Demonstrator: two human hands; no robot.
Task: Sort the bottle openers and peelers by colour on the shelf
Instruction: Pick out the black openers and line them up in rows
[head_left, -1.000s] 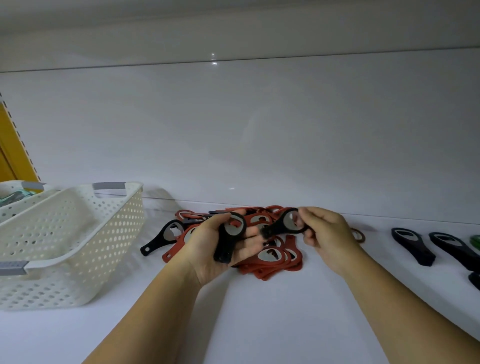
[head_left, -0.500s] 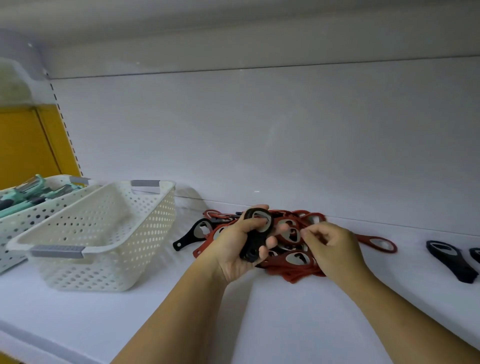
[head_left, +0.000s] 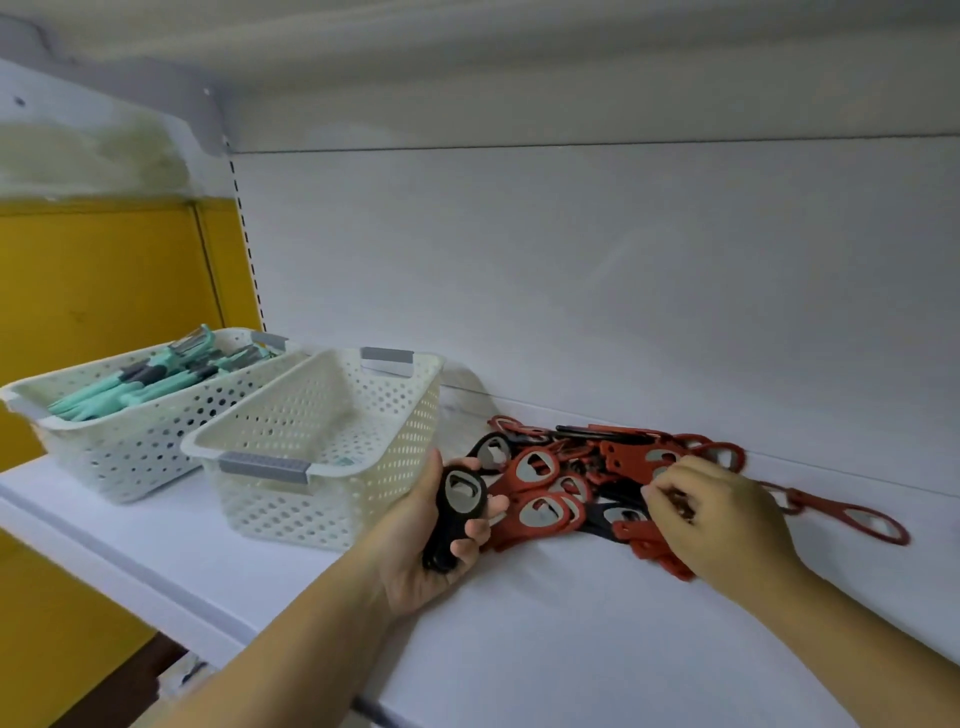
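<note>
black bottle openers (head_left: 458, 506) sat stacked in the left hand (head_left: 415, 566), its grip clamped round them beside the white basket (head_left: 291, 512); the right hand (head_left: 727, 519) lay on the red and black pile (head_left: 540, 470) on the shelf (head_left: 519, 649), its grip unclear

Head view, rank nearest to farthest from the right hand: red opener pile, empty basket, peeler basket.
1. red opener pile: under the right hand.
2. empty basket: left, past the left hand gripping a black opener.
3. peeler basket: far left.
</note>
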